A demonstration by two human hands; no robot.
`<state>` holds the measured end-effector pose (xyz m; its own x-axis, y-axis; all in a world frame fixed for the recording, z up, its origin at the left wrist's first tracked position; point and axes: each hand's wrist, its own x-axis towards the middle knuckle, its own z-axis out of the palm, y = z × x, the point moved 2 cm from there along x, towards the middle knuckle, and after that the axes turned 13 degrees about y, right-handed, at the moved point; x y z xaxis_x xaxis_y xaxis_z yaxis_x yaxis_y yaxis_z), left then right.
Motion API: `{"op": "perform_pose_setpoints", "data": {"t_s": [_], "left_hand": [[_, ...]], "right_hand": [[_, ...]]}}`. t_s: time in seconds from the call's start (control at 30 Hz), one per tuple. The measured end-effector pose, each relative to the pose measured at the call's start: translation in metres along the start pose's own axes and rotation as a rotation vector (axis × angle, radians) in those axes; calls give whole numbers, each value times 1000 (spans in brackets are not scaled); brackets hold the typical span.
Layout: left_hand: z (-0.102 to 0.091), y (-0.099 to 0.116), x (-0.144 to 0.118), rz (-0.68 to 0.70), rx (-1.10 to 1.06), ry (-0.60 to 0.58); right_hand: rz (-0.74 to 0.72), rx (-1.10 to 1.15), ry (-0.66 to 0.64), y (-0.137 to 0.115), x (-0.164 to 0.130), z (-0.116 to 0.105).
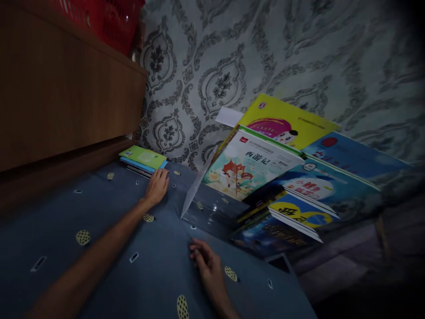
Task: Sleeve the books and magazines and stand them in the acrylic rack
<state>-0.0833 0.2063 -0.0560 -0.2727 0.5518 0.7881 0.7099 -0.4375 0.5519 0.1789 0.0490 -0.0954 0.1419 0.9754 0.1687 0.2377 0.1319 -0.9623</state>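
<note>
Your left hand (157, 186) rests flat and loose against the small stack (143, 159), gripping nothing. Right of the stack, your right hand (205, 261) lies slack on the cloth (99, 221) — below leaning books (265, 177).

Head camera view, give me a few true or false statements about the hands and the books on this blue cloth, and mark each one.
1. The left hand rests beside the small stack of books with a green cover on top. True.
2. The right hand grips a book. False: it lies on the blue cloth, holding nothing.
3. The leaning books are propped toward the patterned wall. True.
4. A red basket sits on the cloth between the hands. False: it is up on the wooden cabinet at the top left.
5. A clear plastic stand is at the near end of the leaning books. True.
</note>
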Motion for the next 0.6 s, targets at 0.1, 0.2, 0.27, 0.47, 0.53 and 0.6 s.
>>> {"op": "perform_pose_setpoints", "data": {"t_s": [0.1,0.2,0.27,0.47,0.53,0.6], "left_hand": [[-4,-10,-5,18,39,-21],[-3,-13,-4,35,123,-25],[-2,-14,-4,39,178,-31],[-1,-29,-7,-58,263,-9],[-1,-35,-9,-107,314,0],[-2,-41,-10,-138,353,-4]], "right_hand": [[-12,-23,35,-1,-2,6],[-16,-30,43,-3,-2,6],[-18,-40,43,-4,-3,5],[-44,-83,41,-10,-4,6],[-43,-83,49,-10,-4,7],[-34,-80,52,-11,-4,8]]}}
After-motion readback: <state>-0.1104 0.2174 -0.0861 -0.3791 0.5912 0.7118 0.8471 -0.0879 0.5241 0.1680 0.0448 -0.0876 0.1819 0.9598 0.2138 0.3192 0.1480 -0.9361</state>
